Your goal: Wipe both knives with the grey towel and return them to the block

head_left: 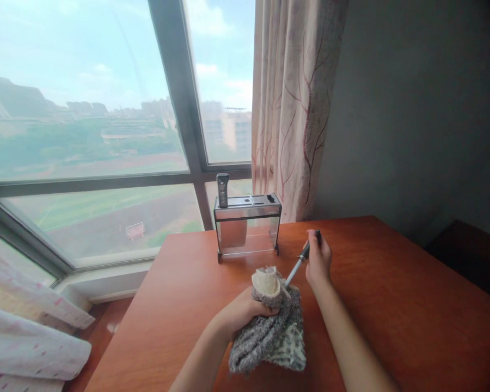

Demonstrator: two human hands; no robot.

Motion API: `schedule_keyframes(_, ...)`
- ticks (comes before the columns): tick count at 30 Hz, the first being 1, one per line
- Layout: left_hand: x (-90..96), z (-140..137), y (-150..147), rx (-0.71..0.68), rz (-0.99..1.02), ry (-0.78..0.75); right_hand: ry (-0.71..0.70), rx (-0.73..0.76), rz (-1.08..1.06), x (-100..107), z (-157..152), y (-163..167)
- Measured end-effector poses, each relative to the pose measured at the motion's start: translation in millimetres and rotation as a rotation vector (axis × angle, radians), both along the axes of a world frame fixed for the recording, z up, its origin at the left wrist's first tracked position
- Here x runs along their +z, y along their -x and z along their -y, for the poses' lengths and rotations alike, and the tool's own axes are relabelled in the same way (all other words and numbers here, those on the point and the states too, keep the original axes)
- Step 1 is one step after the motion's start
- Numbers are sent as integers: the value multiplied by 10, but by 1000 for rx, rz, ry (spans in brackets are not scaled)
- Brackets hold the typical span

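My right hand (pixel 318 258) is closed around the black handle of a knife (pixel 296 270), whose narrow metal blade slants down to the left. The blade's lower end meets a bunched grey, fuzzy cloth (pixel 261 332) with a cream-coloured fold (pixel 267 282) on top; the tip is hidden there. Gripping that cloth from the left, my left hand (pixel 247 309) has its thumb across the front. The cloth's lower part hangs over the near part of the table.
On the wooden table (pixel 179 310), a clear-sided knife block (pixel 248 208) stands beyond my hands, with one dark grey handle (pixel 222 189) upright in its left end. A window (pixel 106 109) and a curtain (pixel 289 109) are behind the table.
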State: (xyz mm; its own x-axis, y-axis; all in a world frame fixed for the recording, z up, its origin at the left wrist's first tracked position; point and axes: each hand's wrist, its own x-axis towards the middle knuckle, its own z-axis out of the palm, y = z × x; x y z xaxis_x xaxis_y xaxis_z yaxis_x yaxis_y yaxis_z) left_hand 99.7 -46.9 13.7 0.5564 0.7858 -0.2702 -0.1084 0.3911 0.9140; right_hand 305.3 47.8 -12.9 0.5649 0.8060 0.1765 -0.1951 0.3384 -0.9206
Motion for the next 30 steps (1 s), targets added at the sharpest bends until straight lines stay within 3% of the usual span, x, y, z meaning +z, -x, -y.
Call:
schedule_keyframes(4, -20, -9, -4, 33, 60, 19, 35, 18, 41, -12, 22, 119)
schedule_keyframes(12, -18, -73, -26, 137, 168, 44, 97, 471, 123, 74, 175, 458)
schedule_keyframes(15, 4, -61, -46, 153, 191, 55, 95, 527, 125, 92, 194, 443)
schedule_keyframes(20, 49, 17, -76, 42, 207, 78, 67, 423, 148, 130, 184, 323)
schedule_keyframes(24, 63, 30, -37, 0, 132, 3, 102, 288, -66, 113, 112, 216)
schedule_keyframes(30, 66, -6, 11, 61, -18, -107, 74, 29, -231, 17, -24, -94)
